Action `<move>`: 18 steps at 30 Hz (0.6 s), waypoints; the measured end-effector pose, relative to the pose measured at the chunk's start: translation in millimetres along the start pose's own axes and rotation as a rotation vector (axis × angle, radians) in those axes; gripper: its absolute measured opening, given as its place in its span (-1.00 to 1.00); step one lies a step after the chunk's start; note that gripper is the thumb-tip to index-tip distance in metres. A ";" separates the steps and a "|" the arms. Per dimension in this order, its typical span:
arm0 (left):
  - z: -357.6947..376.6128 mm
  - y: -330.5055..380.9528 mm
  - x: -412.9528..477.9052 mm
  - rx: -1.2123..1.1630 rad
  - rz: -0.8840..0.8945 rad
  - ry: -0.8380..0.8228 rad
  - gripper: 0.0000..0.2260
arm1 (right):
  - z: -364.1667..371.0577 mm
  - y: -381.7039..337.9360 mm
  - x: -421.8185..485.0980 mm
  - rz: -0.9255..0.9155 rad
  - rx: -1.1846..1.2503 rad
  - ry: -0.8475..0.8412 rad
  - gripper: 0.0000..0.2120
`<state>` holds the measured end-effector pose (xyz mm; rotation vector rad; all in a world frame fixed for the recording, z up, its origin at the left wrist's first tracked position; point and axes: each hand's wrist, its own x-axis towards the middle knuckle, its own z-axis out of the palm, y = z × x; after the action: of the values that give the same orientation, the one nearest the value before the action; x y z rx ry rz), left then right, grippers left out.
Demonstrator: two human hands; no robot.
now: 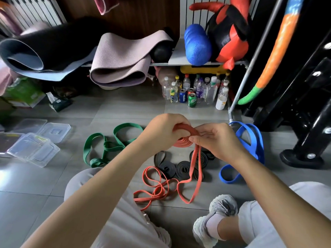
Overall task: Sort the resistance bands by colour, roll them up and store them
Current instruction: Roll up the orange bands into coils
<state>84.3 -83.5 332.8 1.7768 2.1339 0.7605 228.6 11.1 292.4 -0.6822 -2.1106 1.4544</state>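
Seated on grey tiled floor [53, 185], knees apart, 1 pale shoe [222, 206] tucked in.

Nearest: slack of orange band [189, 201] lies in loose tangled loops between the knees. Flat, narrow rubber strap, matte. Judged light, limp and stretchy, likely grippy rather than slick, so it should wind without sliding but may spring open if let go.

Above it, both hands at work, held off the floor:
- Left hand [161, 133] clamped round the flat spiral coil [181, 143], fingers curled over its top edge.
- Right hand [218, 142] pinching the doubled tail just beside the coil, 2 strands hanging down from it.
- Best hold, by judgement: thumb and fingers across the coil's faces, other hand keeping the tail flat and taut.

Beyond the hands: black bands [180, 169], at least 2 in tight rolls on the floor, 1 looser. Green bands [107, 145] to the left, wide and unrolled. Blue bands [250, 140] to the right, wide, heaped in loops.

Far left: clear lidded boxes [34, 149], hard plastic, probable storage.

Farthest: low shelf with soft rolled mats [118, 68]; bottles [197, 88] and cans stand below it.
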 end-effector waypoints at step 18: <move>20.2 -6.3 -16.3 -1.220 -0.363 0.215 -0.91 | 2.3 -0.2 -4.0 0.028 0.171 0.125 -0.79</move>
<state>93.0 -95.5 310.6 0.6607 1.3888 1.6676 230.1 6.9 291.5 -0.7195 -1.8649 1.5447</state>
